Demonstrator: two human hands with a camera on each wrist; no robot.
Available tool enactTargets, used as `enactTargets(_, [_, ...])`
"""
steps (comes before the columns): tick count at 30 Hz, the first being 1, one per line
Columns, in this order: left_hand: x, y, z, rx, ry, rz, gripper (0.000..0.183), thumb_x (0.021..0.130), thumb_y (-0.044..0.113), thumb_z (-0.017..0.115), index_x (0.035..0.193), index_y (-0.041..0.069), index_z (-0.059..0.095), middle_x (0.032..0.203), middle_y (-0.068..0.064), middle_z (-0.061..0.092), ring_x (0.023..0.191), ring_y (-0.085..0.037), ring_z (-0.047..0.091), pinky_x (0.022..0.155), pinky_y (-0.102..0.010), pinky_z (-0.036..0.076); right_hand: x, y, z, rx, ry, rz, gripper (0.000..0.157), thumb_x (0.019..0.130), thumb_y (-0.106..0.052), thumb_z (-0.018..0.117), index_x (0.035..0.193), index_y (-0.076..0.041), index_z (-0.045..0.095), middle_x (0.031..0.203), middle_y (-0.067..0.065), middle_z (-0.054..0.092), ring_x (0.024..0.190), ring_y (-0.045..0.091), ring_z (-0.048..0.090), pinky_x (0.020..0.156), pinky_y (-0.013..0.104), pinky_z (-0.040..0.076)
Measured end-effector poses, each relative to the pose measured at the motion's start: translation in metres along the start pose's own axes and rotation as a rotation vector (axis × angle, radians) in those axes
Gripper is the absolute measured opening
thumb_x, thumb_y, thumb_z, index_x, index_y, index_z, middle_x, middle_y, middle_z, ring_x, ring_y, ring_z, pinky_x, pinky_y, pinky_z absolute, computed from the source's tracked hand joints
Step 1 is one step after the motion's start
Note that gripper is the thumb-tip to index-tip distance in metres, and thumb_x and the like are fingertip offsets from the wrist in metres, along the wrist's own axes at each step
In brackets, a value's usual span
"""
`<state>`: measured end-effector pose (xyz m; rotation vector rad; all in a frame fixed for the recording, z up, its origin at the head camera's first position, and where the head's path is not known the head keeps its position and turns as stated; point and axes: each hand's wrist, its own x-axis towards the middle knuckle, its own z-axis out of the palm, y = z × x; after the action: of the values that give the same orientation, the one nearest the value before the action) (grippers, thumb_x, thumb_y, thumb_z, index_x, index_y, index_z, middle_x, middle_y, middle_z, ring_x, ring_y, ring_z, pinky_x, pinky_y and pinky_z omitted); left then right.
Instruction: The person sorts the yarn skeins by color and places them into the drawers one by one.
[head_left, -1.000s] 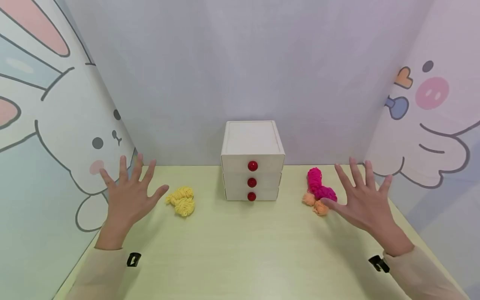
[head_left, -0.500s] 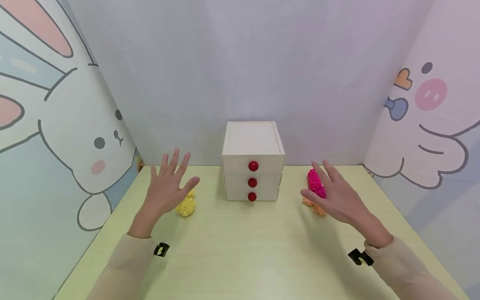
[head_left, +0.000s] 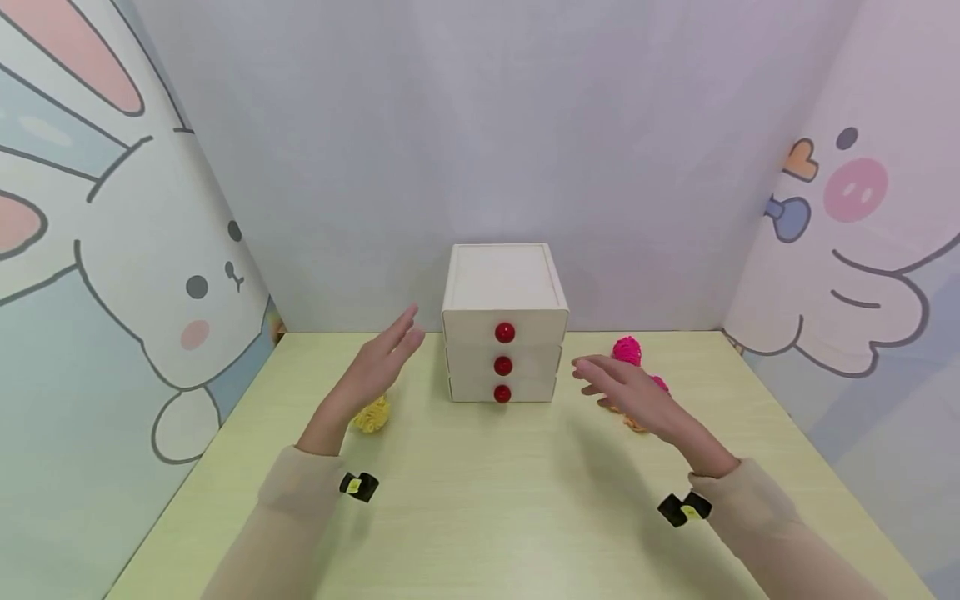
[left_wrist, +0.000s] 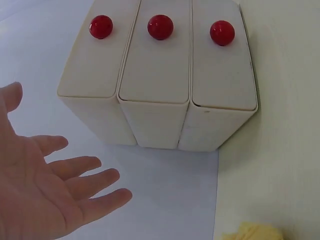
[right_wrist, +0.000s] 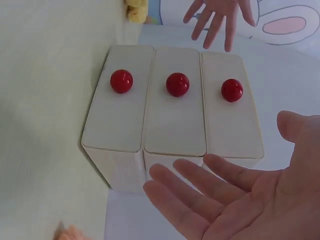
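A small white drawer unit (head_left: 506,279) with three stacked drawers, each with a round red knob (head_left: 505,332), stands at the back middle of the table. To its left my left hand (head_left: 372,367) hovers, fingers extended and holding nothing; in the left wrist view its palm (left_wrist: 25,185) faces the drawers. On the other side my right hand (head_left: 630,392) hangs in the air with fingers straight and nothing in them. Behind the left hand a yellow yarn bundle (head_left: 372,415) is partly hidden. Magenta yarn (head_left: 627,350) and orange yarn (head_left: 634,425) lie partly covered by the right hand.
The light yellow-green table (head_left: 480,500) meets a pale back curtain (head_left: 495,125). Side panels show a cartoon rabbit (head_left: 165,275) on the left and another cartoon animal (head_left: 870,250) on the right. A black wrist mount (head_left: 360,487) sits at the left cuff.
Both hands have moved inward toward the drawer unit from wide apart, and turned so that their palms face each other. The drawer unit and yarn have stayed in place.
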<state>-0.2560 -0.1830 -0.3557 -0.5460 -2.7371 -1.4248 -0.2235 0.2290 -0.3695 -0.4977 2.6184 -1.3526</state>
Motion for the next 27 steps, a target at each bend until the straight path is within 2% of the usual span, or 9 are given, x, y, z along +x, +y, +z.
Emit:
enactTargets(2, [0.005, 0.003, 0.002, -0.085, -0.006, -0.035, 0.073, 0.11, 0.066, 0.036, 0.172, 0.029, 0.02, 0.174, -0.006, 0.029, 0.159, -0.034, 0.03, 0.127, -0.063, 0.024, 0.006, 0.001, 0.004, 0.117, -0.056, 0.017, 0.063, 0.113, -0.047, 0.046, 0.156, -0.001, 0.047, 0.148, 0.024, 0.059, 0.131, 0.045, 0.062, 0.106, 0.053, 0.055])
enactTargets(5, [0.015, 0.007, 0.006, -0.207, -0.011, -0.075, 0.075, 0.109, 0.067, 0.037, 0.171, 0.026, 0.024, 0.172, -0.008, 0.032, 0.158, -0.034, 0.032, 0.126, -0.06, 0.028, 0.014, 0.001, 0.011, 0.233, -0.125, 0.025, 0.063, 0.114, -0.047, 0.044, 0.156, 0.0, 0.047, 0.148, 0.025, 0.059, 0.131, 0.045, 0.063, 0.106, 0.05, 0.056])
enactTargets(11, [0.036, 0.013, 0.013, -0.394, -0.01, -0.127, 0.073, 0.112, 0.056, 0.04, 0.171, 0.018, 0.02, 0.174, -0.011, 0.024, 0.158, -0.036, 0.029, 0.127, -0.053, 0.031, 0.033, -0.004, 0.024, 0.429, -0.257, 0.052, 0.068, 0.114, -0.053, 0.039, 0.158, -0.002, 0.046, 0.148, 0.024, 0.06, 0.129, 0.04, 0.066, 0.108, 0.047, 0.055])
enactTargets(17, [0.056, 0.023, 0.017, -0.437, 0.013, -0.153, 0.077, 0.111, 0.054, 0.044, 0.172, 0.018, 0.014, 0.177, -0.007, 0.016, 0.16, -0.033, 0.026, 0.128, -0.049, 0.03, 0.05, -0.015, 0.036, 0.555, -0.332, 0.076, 0.067, 0.116, -0.05, 0.031, 0.161, -0.002, 0.041, 0.153, 0.029, 0.053, 0.135, 0.045, 0.059, 0.109, 0.046, 0.054])
enactTargets(21, [0.067, 0.028, 0.019, -0.449, 0.018, -0.163, 0.079, 0.11, 0.055, 0.046, 0.173, 0.019, 0.013, 0.178, -0.005, 0.014, 0.16, -0.03, 0.026, 0.128, -0.046, 0.03, 0.06, -0.023, 0.042, 0.607, -0.314, 0.093, 0.067, 0.115, -0.05, 0.033, 0.158, 0.0, 0.043, 0.154, 0.029, 0.052, 0.135, 0.046, 0.06, 0.108, 0.046, 0.055])
enactTargets(27, [0.082, 0.025, 0.021, -0.486, 0.025, -0.18, 0.078, 0.11, 0.048, 0.05, 0.173, 0.02, 0.014, 0.178, -0.005, 0.016, 0.159, -0.027, 0.03, 0.128, -0.044, 0.031, 0.071, -0.033, 0.051, 0.647, -0.287, 0.132, 0.067, 0.113, -0.052, 0.038, 0.155, -0.001, 0.047, 0.157, 0.025, 0.052, 0.134, 0.043, 0.061, 0.111, 0.05, 0.052])
